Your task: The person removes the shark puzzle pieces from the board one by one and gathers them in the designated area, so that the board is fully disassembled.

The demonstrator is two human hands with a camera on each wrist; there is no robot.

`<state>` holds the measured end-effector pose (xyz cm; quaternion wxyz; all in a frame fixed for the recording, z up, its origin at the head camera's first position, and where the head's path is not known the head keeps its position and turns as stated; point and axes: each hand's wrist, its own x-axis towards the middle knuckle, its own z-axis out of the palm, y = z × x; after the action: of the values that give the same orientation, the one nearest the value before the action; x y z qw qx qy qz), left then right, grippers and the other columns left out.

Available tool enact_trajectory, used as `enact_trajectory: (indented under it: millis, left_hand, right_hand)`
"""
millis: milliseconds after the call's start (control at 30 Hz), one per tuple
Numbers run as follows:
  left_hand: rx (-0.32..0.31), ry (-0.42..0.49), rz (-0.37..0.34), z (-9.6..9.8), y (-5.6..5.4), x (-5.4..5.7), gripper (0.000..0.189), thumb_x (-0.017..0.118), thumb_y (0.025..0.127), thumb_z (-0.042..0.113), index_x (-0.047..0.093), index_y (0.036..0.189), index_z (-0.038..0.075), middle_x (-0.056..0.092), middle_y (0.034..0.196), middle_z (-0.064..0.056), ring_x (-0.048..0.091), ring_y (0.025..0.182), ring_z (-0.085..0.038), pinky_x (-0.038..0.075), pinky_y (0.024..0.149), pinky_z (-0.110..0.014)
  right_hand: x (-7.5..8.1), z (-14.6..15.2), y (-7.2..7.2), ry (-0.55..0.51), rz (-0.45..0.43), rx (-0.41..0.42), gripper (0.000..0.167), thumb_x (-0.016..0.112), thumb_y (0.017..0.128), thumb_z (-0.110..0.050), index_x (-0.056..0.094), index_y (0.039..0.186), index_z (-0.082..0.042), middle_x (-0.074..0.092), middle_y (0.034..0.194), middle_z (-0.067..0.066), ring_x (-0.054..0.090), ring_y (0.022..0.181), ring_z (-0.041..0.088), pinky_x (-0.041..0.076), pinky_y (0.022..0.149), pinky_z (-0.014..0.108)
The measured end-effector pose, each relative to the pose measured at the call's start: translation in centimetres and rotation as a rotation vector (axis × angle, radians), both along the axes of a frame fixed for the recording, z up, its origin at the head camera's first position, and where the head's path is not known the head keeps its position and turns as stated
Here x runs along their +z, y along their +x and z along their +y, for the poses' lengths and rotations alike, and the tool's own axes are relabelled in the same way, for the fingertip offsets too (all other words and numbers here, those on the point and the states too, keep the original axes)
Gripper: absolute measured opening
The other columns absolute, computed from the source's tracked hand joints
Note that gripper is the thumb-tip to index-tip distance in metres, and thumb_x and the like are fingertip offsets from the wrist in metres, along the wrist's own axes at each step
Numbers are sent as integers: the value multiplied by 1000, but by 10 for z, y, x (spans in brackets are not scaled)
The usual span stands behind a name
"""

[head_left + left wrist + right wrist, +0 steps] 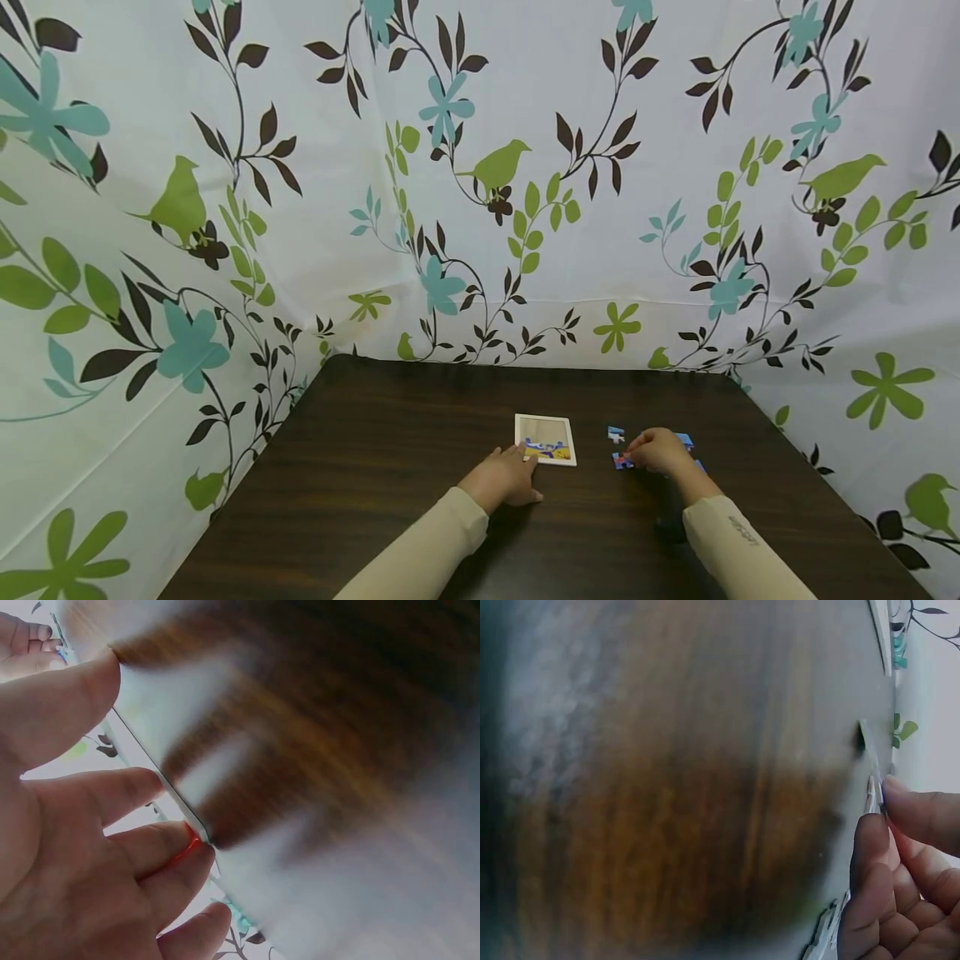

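A small white-rimmed puzzle tray (573, 450) lies on the dark table, with joined puzzle pieces (546, 451) along its lower part. My left hand (504, 478) rests at the tray's lower left corner. In the left wrist view its extended fingers (139, 787) touch the tray's edge. To the right of the tray, my right hand (663, 454) pinches a blue and red puzzle piece (621, 461) between thumb and forefinger. That piece appears edge-on and tilted in the right wrist view, just off the tabletop. Another loose piece (616, 434) lies just beyond it.
More blue puzzle pieces (685, 441) lie beside and partly behind my right hand. The dark wooden table (390, 450) reaches back to a patterned curtain (480, 208) with birds, leaves and flowers, which also hangs along both sides.
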<state>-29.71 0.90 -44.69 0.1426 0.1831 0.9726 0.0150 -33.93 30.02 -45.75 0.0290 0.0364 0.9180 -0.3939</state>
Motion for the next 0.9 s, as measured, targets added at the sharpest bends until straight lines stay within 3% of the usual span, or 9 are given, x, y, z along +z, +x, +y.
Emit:
enact_trajectory:
  millis: [633,900]
  left_hand:
    - [1,-4,6,1,-2,-3,70,62,92,56,43,151,24,34,161,-3,32,149,-18,27,122,-37]
    - [5,2,9,0,-1,0,70,63,91,55,44,151,23,35,160,-3,33,149,-19,27,122,-38]
  right_hand:
    - [-9,3,-4,72,-11,-12,9,72,81,-6,68,84,2,68,73,7,61,67,16,52,57,28]
    - [13,-16,-4,80,32,9,14,71,86,-13,67,87,0,68,77,10,61,66,20,49,55,31]
